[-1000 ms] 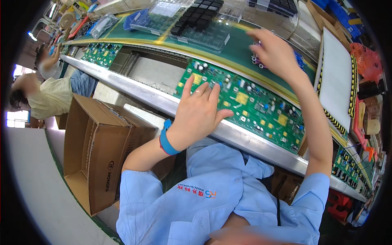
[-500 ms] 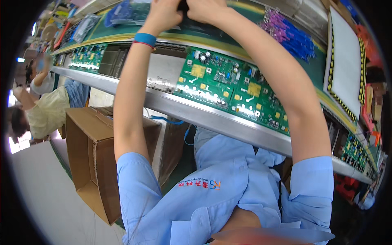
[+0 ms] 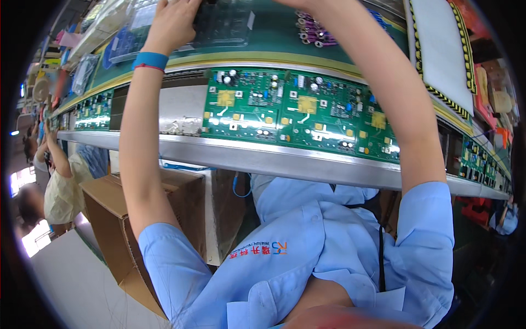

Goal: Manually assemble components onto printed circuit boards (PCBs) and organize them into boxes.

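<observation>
My left hand (image 3: 174, 26), with a blue band on its wrist, reaches to the top of the view beside a clear plastic tray (image 3: 227, 30). Its fingers look stretched out, though their tips are cut off, and I cannot tell whether they touch the tray. Of my right hand (image 3: 301, 3) only a small part shows at the top edge; its fingers are hidden. Below my hands, between my forearms, green circuit boards (image 3: 246, 104) lie side by side on a metal rail track (image 3: 241, 149), with small components on them.
Purple and blue cable leads (image 3: 316, 30) lie on the green bench beyond my right forearm. A white board with a black-yellow striped edge (image 3: 442, 49) is at the right. An open cardboard box (image 3: 118, 219) stands below left. Co-workers (image 3: 66, 186) are at the far left.
My hands have drawn apart, the left one leftward and the right one rightward, mostly out of view. The whole view has shifted; more of the clear tray and the boards shows.
</observation>
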`<state>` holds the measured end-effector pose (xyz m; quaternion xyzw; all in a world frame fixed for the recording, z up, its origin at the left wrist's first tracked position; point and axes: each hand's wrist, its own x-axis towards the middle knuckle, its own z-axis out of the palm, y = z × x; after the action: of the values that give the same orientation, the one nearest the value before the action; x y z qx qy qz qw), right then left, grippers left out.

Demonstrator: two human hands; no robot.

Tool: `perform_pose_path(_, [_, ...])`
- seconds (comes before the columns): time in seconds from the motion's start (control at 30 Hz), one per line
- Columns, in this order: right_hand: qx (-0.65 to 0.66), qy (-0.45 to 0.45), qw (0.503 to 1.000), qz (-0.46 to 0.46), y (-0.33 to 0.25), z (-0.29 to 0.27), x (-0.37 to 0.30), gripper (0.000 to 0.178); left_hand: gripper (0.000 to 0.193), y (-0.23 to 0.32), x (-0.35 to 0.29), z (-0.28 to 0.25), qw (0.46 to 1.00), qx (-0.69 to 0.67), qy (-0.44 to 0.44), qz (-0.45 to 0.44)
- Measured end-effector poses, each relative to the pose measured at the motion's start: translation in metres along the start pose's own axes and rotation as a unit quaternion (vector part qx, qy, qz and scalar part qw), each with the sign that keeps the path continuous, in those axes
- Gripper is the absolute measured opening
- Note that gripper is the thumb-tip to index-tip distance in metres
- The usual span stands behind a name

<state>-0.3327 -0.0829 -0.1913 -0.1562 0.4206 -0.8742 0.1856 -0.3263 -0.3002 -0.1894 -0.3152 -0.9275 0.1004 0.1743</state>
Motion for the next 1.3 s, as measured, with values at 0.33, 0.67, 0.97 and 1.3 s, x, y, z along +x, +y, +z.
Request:
perform_pose_path(0.33, [-0.472,0.139,0.868,0.067,-0.027,-0.010,-0.251,0.049,0.072,-0.007,-0.001,-0.010,0.996,-0.008,-0.092,-0.019])
perform_pose_path(0.67, [-0.724,0.057,0.687,0.007,0.012,0.008,-0.324,0.049,0.042,-0.015,-0.028,-0.010,0.509,-0.854,-0.016,-0.102])
perform_pose_path(0.97, [-0.786,0.052,0.613,0.061,0.019,0.013,-0.325,0.061,0.056,0.118,-0.054,-0.020,0.228,-0.954,-0.164,-0.102])
perform_pose_path(1.3, [-0.557,0.123,0.818,0.076,-0.007,-0.007,-0.339,0.037,0.049,0.187,-0.078,-0.043,0.807,-0.570,-0.128,0.080])
